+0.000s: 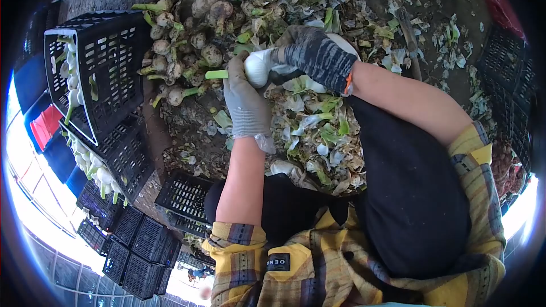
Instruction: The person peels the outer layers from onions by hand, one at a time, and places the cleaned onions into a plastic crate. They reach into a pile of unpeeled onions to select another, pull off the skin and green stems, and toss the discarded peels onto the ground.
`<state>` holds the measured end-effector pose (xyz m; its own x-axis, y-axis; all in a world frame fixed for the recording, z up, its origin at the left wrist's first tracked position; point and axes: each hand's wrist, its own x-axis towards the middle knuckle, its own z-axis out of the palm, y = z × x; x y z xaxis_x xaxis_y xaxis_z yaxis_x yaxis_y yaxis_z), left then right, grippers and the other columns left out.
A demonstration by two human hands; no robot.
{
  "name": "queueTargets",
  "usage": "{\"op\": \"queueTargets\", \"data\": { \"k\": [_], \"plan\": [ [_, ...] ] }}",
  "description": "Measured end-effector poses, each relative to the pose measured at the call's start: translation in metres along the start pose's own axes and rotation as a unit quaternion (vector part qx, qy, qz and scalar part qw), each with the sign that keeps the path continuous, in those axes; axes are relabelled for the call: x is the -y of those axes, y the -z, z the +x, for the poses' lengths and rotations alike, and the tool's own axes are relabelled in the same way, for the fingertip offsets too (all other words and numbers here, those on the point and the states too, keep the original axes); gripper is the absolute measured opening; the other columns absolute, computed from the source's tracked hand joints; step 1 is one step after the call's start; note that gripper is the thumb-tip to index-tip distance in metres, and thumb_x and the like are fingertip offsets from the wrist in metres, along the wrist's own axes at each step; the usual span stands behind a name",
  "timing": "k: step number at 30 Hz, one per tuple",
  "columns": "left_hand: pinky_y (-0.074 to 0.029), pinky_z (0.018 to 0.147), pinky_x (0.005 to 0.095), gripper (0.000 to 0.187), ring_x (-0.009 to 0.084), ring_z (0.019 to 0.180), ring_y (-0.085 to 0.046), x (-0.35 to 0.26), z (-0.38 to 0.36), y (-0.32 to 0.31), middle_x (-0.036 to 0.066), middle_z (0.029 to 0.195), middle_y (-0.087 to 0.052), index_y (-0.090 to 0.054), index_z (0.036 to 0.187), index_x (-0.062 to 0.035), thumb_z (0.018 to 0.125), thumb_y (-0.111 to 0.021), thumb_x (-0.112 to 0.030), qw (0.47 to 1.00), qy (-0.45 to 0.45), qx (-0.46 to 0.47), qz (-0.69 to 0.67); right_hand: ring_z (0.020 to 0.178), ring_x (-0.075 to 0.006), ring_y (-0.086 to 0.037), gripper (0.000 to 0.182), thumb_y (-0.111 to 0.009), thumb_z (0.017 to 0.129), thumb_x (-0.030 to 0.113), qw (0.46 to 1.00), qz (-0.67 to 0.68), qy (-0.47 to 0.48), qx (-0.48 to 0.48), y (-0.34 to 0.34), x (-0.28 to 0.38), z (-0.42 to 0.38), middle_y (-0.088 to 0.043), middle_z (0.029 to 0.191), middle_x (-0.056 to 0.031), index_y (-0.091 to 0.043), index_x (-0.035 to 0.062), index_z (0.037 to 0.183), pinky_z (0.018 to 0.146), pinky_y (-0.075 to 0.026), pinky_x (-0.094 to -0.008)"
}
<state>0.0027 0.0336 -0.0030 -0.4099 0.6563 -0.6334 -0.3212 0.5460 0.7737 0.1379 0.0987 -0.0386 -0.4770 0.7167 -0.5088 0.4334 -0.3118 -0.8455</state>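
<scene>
My left hand, in a pale grey glove, is closed around a peeled white garlic bulb. Its short cut green stem sticks out to the left past my thumb side. My right hand, in a dark striped glove, is at the bulb's right side with its fingers curled. A pale flap of skin shows beneath those fingers; what they grip is mostly hidden. Beyond my hands lies a heap of unpeeled, soil-stained garlic bulbs, some with green stems.
Stacked black crates at left hold white bulbs with stems. Further black crates stand lower left, and others at far right. Peelings cover the ground between my legs. A wooden handle lies at right.
</scene>
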Motion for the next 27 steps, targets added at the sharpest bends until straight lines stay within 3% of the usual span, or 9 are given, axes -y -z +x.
{"op": "queueTargets", "data": {
  "k": [5, 10, 14, 16, 17, 22, 24, 25, 27],
  "plan": [
    [-0.053, 0.070, 0.0344, 0.028, 0.0273, 0.083, -0.058, 0.002, 0.014, 0.002, 0.013, 0.094, -0.056, -0.050, 0.104, -0.0032, 0.087, -0.043, -0.024, 0.959, 0.101, -0.070, -0.254, 0.084, -0.0225, -0.063, 0.012, -0.055, 0.085, 0.007, 0.808, 0.576, -0.014, 0.120, 0.009, -0.033, 0.002, -0.062, 0.095, -0.0150, -0.058, -0.0009, 0.094, 0.077, -0.054, -0.0351],
    [-0.053, 0.067, 0.0346, 0.030, 0.0301, 0.084, -0.059, 0.004, 0.018, 0.014, 0.013, 0.092, -0.057, -0.051, 0.100, -0.0048, 0.082, -0.046, -0.029, 0.928, 0.181, -0.086, -0.315, 0.083, -0.0238, -0.063, 0.020, -0.057, 0.083, 0.012, 0.960, 0.245, 0.111, 0.084, 0.012, -0.049, 0.012, -0.062, 0.095, -0.0148, -0.058, -0.0004, 0.098, 0.074, -0.055, -0.0346],
    [-0.052, 0.070, 0.0345, 0.027, 0.0253, 0.086, -0.059, 0.018, 0.019, 0.025, 0.010, 0.092, -0.058, -0.049, 0.103, -0.0051, 0.078, -0.054, -0.015, 0.972, 0.064, -0.050, -0.220, 0.083, -0.0226, -0.063, 0.029, -0.059, 0.082, 0.022, 0.945, 0.038, 0.278, 0.170, 0.023, -0.007, -0.002, -0.062, 0.096, -0.0122, -0.058, 0.0026, 0.103, 0.071, -0.053, -0.0315],
    [-0.052, 0.073, 0.0347, 0.031, 0.0227, 0.086, -0.059, 0.017, 0.014, 0.031, 0.008, 0.095, -0.059, -0.047, 0.105, -0.0054, 0.075, -0.058, -0.006, 0.996, 0.014, -0.016, -0.090, 0.085, -0.0221, -0.062, 0.033, -0.060, 0.081, 0.025, 0.810, -0.312, 0.468, 0.168, 0.029, 0.008, -0.009, -0.062, 0.095, -0.0111, -0.058, 0.0025, 0.105, 0.074, -0.052, -0.0330],
    [-0.051, 0.074, 0.0346, 0.034, 0.0214, 0.087, -0.059, 0.016, 0.011, 0.031, 0.008, 0.096, -0.059, -0.047, 0.106, -0.0055, 0.074, -0.059, -0.002, 1.000, -0.019, -0.012, 0.002, 0.094, -0.0215, -0.059, 0.044, -0.065, 0.076, 0.025, 0.951, -0.197, 0.075, 0.225, 0.026, 0.036, -0.018, -0.060, 0.101, -0.0128, -0.053, 0.0026, 0.112, 0.084, -0.047, -0.0355],
    [-0.048, 0.083, 0.0328, 0.036, 0.0207, 0.091, -0.058, 0.022, 0.008, 0.028, 0.009, 0.100, -0.059, -0.044, 0.110, -0.0043, 0.078, -0.058, -0.006, 0.964, -0.114, -0.005, 0.240, 0.096, -0.0237, -0.054, 0.054, -0.069, 0.068, 0.021, 0.956, -0.083, 0.282, 0.005, -0.001, 0.008, -0.007, -0.055, 0.105, -0.0156, -0.048, 0.0034, 0.115, 0.085, -0.043, -0.0359],
    [-0.047, 0.085, 0.0350, 0.029, 0.0225, 0.092, -0.058, 0.022, 0.016, 0.033, 0.010, 0.097, -0.060, -0.047, 0.107, -0.0036, 0.082, -0.054, -0.015, 0.994, 0.012, 0.014, -0.112, 0.086, -0.0300, -0.057, 0.048, -0.068, 0.065, 0.027, 0.950, -0.064, 0.301, -0.060, -0.013, 0.008, -0.003, -0.059, 0.094, -0.0159, -0.054, 0.0043, 0.106, 0.075, -0.045, -0.0397],
    [-0.046, 0.086, 0.0361, 0.028, 0.0234, 0.092, -0.057, 0.022, 0.020, 0.034, 0.011, 0.096, -0.060, -0.048, 0.106, -0.0033, 0.084, -0.052, -0.020, 0.956, 0.075, 0.024, -0.284, 0.083, -0.0299, -0.060, 0.038, -0.067, 0.066, 0.025, 0.975, 0.147, 0.127, 0.105, -0.017, 0.008, -0.002, -0.062, 0.086, -0.0156, -0.059, 0.0042, 0.097, 0.073, -0.046, -0.0399],
    [-0.047, 0.085, 0.0384, 0.028, 0.0254, 0.092, -0.057, 0.013, 0.023, 0.028, 0.011, 0.094, -0.060, -0.052, 0.101, -0.0035, 0.085, -0.047, -0.026, 0.926, 0.122, -0.021, -0.356, 0.079, -0.0304, -0.060, 0.031, -0.065, 0.068, 0.025, 0.942, 0.028, 0.177, 0.285, -0.023, 0.011, -0.017, -0.063, 0.081, -0.0165, -0.062, 0.0036, 0.090, 0.071, -0.047, -0.0394]
  ]
}}
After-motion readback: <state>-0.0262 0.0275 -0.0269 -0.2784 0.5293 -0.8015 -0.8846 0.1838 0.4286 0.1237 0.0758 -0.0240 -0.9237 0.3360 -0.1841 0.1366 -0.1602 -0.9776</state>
